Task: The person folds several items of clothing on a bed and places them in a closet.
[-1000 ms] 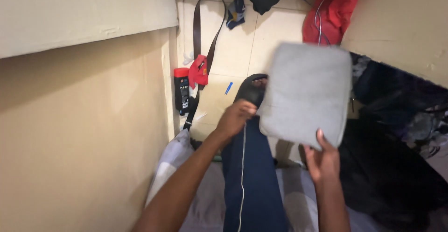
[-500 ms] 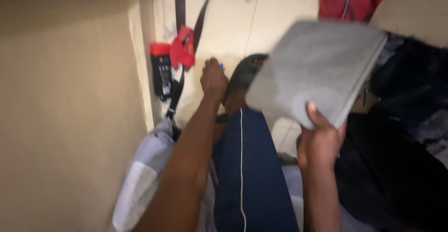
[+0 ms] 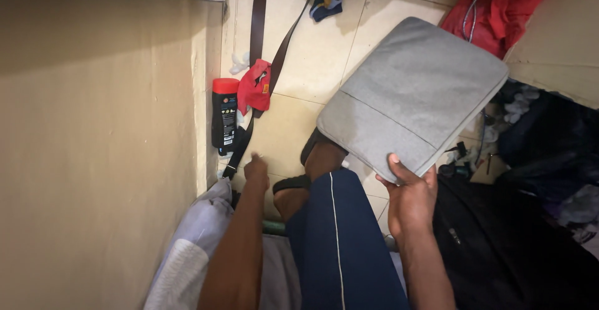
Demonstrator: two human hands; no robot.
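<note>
Grey padded sleeve (image 3: 412, 98) held tilted above the tiled floor (image 3: 318, 54), gripped at its near lower edge by the right hand (image 3: 409, 194), thumb on top. Left hand (image 3: 256, 171) lowered beside a brown strap (image 3: 240, 151), fingers curled, grip unclear. Nearby: black bottle with red cap (image 3: 224, 120), red cloth (image 3: 256, 88).

Your right hand (image 3: 412, 201) holds the laptop sleeve (image 3: 415, 95) by its near edge, above your foot (image 3: 318, 160) and the floor (image 3: 312, 54). Your left hand (image 3: 256, 171) is low on the left, touching the strap (image 3: 249, 132). The bottle (image 3: 224, 120) stands against the wall, left of the strap. A bag (image 3: 499, 247) lies right of your leg.
</note>
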